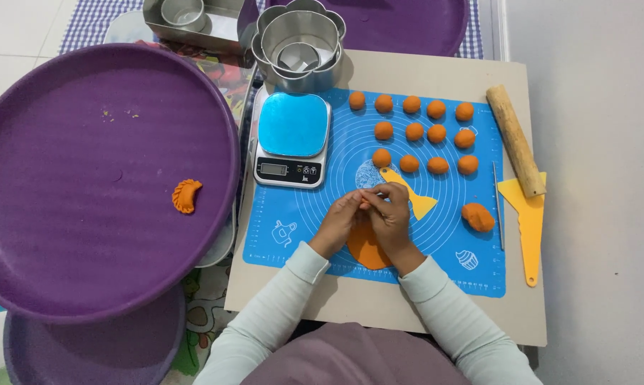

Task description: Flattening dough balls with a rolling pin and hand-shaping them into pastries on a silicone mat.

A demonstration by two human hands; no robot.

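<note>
Seen from the head camera, on a blue mat [436,235] over a pale surface [379,299], an orange dough disc [367,249] is being folded. Both the left hand [342,219] and right hand [392,214] are pinched shut on its upper edge; sealing the rim seems called for next. Dough balls [425,132] lie beyond.

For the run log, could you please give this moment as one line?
left hand and right hand: pinching flat orange dough | mat: dough balls | purple tray: one folded pastry
</note>
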